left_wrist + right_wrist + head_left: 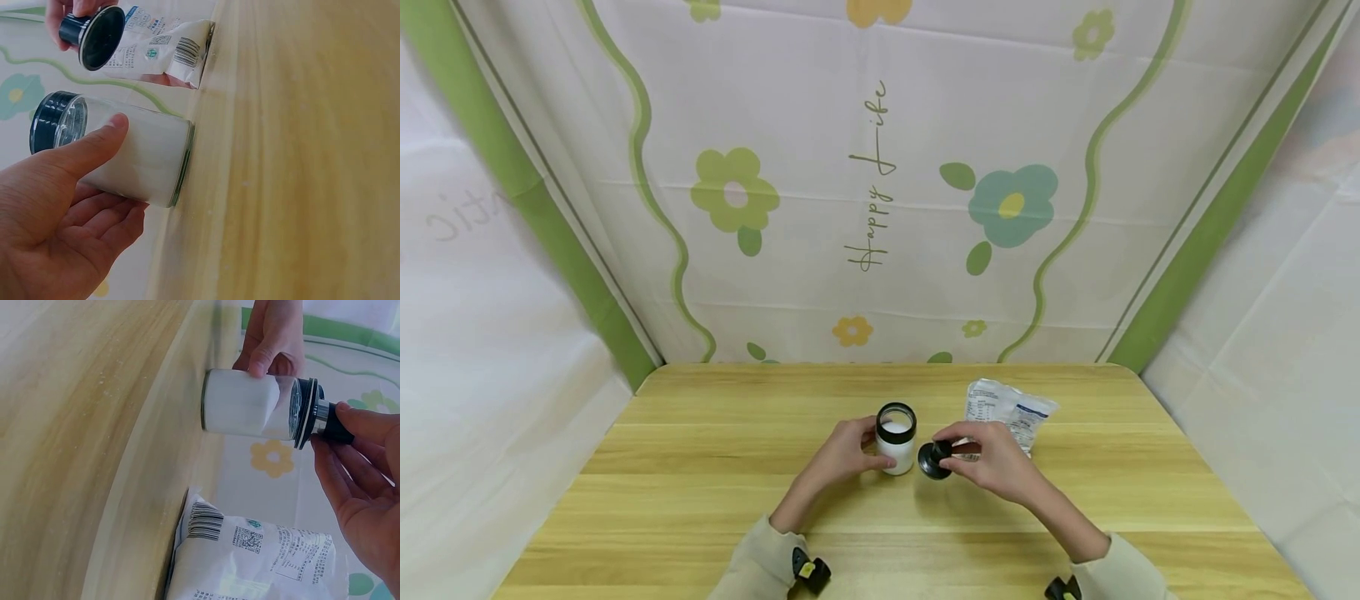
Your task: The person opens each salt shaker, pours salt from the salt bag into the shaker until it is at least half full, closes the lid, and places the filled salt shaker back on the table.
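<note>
A clear glass jar with a black collar stands upright on the table, filled most of the way with a white, powdery content. My left hand grips its side, the thumb lying along the glass in the left wrist view. My right hand pinches the knob of a black lid, held just right of the jar and apart from it. In the right wrist view the lid overlaps the jar's mouth. Behind the right hand lies a white printed plastic bag, partly hidden by that hand.
The wooden table has its far edge against a flower-printed curtain. White fabric walls rise on both sides. Small white specks lie on the wood in the right wrist view.
</note>
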The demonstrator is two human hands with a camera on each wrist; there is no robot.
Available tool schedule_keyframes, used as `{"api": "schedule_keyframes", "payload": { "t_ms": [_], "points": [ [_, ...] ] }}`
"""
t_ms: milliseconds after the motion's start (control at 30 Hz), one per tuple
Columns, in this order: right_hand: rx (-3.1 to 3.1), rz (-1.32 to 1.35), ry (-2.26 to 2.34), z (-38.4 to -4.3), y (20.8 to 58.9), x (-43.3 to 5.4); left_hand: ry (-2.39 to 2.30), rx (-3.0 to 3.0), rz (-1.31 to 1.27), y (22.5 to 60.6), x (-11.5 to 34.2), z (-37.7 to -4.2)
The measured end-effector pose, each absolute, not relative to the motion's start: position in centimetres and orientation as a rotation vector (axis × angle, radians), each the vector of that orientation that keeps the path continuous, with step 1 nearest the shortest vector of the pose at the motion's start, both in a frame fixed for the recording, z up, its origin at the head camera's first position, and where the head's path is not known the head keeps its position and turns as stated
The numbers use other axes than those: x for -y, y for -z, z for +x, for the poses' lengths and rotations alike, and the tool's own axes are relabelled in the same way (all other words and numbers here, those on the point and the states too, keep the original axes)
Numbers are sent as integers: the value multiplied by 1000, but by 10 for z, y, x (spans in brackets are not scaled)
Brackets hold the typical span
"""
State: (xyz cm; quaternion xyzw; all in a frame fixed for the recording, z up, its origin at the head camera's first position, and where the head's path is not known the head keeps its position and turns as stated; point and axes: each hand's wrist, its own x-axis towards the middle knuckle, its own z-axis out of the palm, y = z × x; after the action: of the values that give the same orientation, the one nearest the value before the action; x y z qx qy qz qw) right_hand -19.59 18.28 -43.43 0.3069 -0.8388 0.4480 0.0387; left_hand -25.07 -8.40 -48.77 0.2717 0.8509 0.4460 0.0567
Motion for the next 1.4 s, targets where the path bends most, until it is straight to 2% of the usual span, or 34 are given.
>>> {"api": "schedule_keyframes", "payload": {
  "t_ms": [1400],
  "points": [
    [2528,943,-1364,-206,414,-167,-1374,-2589,842,491,84,-251]
  ]
}}
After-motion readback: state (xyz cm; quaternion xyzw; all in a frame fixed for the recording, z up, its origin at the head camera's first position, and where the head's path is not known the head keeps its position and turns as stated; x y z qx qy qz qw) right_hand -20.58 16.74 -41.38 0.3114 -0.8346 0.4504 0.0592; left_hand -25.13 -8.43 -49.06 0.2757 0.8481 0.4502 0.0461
